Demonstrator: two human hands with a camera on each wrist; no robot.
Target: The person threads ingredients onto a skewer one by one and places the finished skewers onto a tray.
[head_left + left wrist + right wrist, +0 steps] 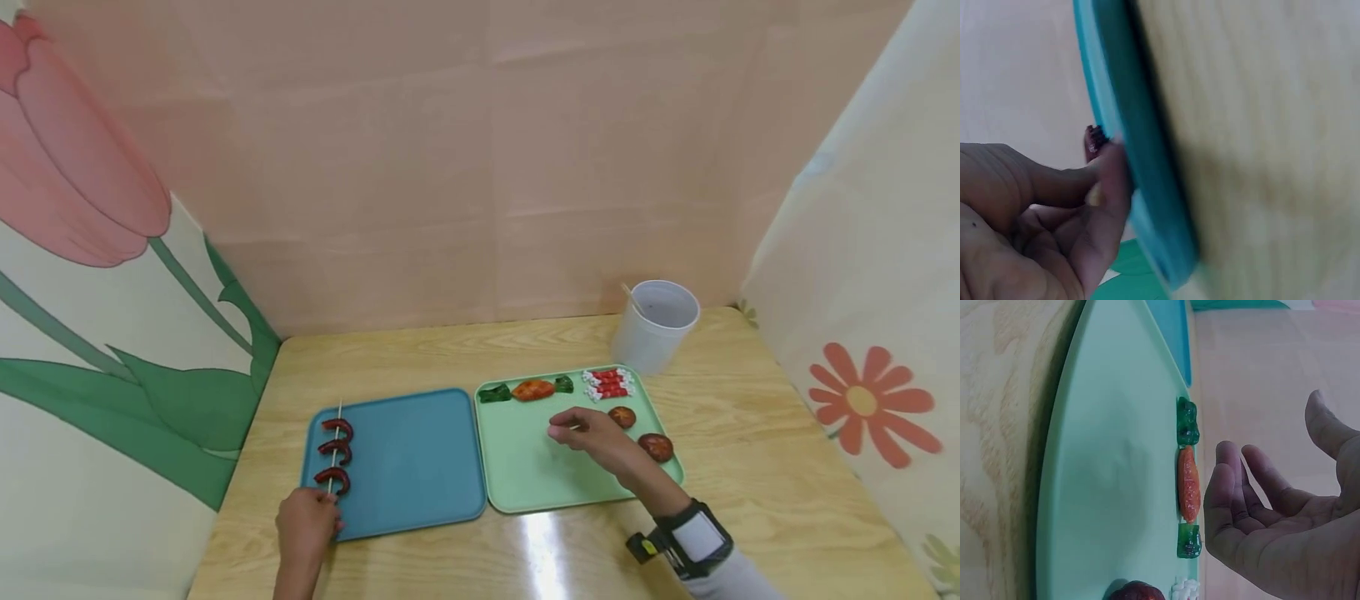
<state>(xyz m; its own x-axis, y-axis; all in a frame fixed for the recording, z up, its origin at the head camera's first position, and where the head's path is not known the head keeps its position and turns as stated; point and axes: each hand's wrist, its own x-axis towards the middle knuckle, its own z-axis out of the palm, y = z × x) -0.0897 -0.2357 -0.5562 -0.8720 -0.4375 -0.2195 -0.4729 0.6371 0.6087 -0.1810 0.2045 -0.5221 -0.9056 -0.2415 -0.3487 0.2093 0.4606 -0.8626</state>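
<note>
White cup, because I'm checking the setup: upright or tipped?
Upright: the white cup stands mouth up on the table, a stick leaning inside.

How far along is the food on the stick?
Looks done: three dark red pieces are on the stick. In hand: the left hand pinches its lower end at the blue tray's edge; the right hand, over the green tray, seems to hold nothing. Maybe left: the orange piece and brown pieces on the green tray, off that stick.
</note>
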